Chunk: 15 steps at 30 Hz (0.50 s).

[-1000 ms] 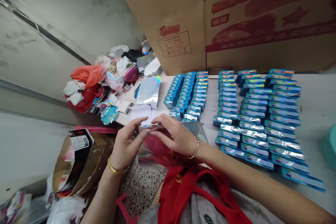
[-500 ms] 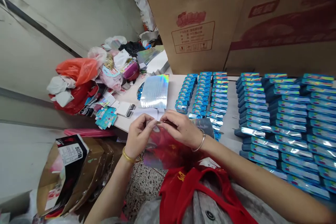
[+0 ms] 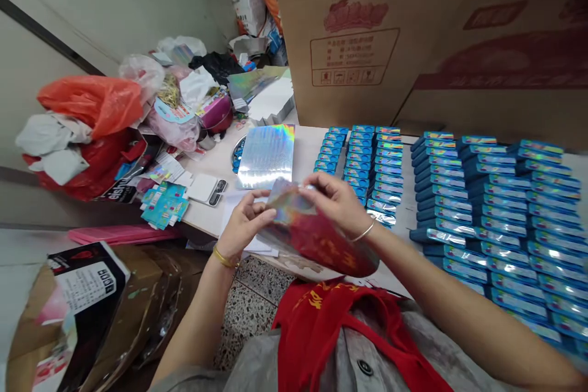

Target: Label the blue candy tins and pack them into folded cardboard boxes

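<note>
A shiny holographic sheet (image 3: 316,239), bent and mirroring red, hangs tilted between my hands above the table's front edge. My right hand (image 3: 337,203) pinches its top edge between thumb and fingers. At its left edge my left hand (image 3: 248,223) is closed, thumb against the sheet and fingers curled, partly hidden. Just beyond lies a stack of holographic sheets (image 3: 266,156) with rainbow glints at one corner. White paper (image 3: 232,208) lies under and beside my left hand.
Rows of blue packs (image 3: 388,168) fill the table's right side, with taller stacks (image 3: 500,220) farther right. A large cardboard box (image 3: 353,98) stands behind. Leftward are a small white scale (image 3: 202,188), teal cards (image 3: 165,203), red bags (image 3: 92,104) and an open carton (image 3: 133,300) below.
My hands have moved apart, the right one going up and right. The sheet has swung up from hanging low to a bent, tilted position. The view has shifted slightly.
</note>
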Motion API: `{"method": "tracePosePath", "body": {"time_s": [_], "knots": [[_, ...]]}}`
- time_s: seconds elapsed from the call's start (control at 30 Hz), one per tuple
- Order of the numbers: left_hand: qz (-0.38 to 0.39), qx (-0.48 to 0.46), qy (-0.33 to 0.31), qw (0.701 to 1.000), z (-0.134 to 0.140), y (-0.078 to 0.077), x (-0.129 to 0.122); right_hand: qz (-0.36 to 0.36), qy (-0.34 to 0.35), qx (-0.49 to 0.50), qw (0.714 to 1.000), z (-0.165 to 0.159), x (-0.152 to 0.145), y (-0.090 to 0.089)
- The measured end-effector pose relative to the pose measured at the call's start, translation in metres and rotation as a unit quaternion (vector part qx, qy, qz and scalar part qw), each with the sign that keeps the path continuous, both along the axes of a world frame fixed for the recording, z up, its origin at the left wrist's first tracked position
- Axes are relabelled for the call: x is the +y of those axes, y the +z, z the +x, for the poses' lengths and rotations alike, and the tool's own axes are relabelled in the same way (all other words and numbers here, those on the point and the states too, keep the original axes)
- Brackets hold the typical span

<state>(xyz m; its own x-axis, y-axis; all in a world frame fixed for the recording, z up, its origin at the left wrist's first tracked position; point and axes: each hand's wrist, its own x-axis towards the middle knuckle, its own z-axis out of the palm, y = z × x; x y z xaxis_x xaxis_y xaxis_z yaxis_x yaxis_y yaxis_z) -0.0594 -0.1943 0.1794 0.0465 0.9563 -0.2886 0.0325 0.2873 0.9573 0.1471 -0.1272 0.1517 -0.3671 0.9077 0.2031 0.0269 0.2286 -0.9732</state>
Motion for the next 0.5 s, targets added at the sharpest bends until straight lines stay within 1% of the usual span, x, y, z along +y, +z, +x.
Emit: {"method": "tracePosePath", "body": {"time_s": [0.07,0.13,0.2,0.23,0.27,0.3,0.33,0.37,0.4,0.43,0.47,0.5], "knots": [[-0.05,0.022,-0.078,0.995,-0.019,-0.008,-0.003,-0.007,-0.097,0.044,0.994,0.014,0.022,-0.001],[-0.087,0.035,-0.119,0.988,-0.037,-0.017,-0.008,-0.001,-0.187,0.06,0.981,0.032,0.045,-0.005],[-0.094,0.04,-0.117,0.988,-0.049,-0.024,-0.012,0.02,-0.249,0.04,0.967,0.048,0.061,-0.009],[-0.085,0.048,-0.109,0.989,-0.051,-0.024,-0.012,0.041,-0.27,0.012,0.962,0.053,0.065,-0.01],[-0.071,0.06,-0.104,0.99,-0.051,-0.022,-0.011,0.072,-0.284,-0.026,0.956,0.054,0.065,-0.01],[-0.054,0.077,-0.109,0.99,-0.049,-0.015,-0.008,0.11,-0.285,-0.072,0.95,0.051,0.062,-0.007],[-0.036,0.098,-0.129,0.986,-0.045,-0.006,-0.004,0.153,-0.266,-0.12,0.944,0.045,0.057,-0.002],[-0.016,0.122,-0.159,0.98,-0.039,0.007,0.002,0.196,-0.224,-0.163,0.941,0.036,0.05,0.005],[0.003,0.147,-0.203,0.968,-0.033,0.021,0.008,0.235,-0.157,-0.195,0.939,0.024,0.042,0.013],[0.028,0.174,-0.246,0.953,-0.027,0.036,0.014,0.264,-0.069,-0.212,0.938,0.012,0.035,0.022],[0.056,0.197,-0.266,0.942,-0.022,0.05,0.021,0.282,0.024,-0.217,0.934,0.0,0.03,0.032],[0.082,0.215,-0.254,0.939,-0.018,0.062,0.026,0.283,0.106,-0.214,0.929,-0.01,0.026,0.04]]}}
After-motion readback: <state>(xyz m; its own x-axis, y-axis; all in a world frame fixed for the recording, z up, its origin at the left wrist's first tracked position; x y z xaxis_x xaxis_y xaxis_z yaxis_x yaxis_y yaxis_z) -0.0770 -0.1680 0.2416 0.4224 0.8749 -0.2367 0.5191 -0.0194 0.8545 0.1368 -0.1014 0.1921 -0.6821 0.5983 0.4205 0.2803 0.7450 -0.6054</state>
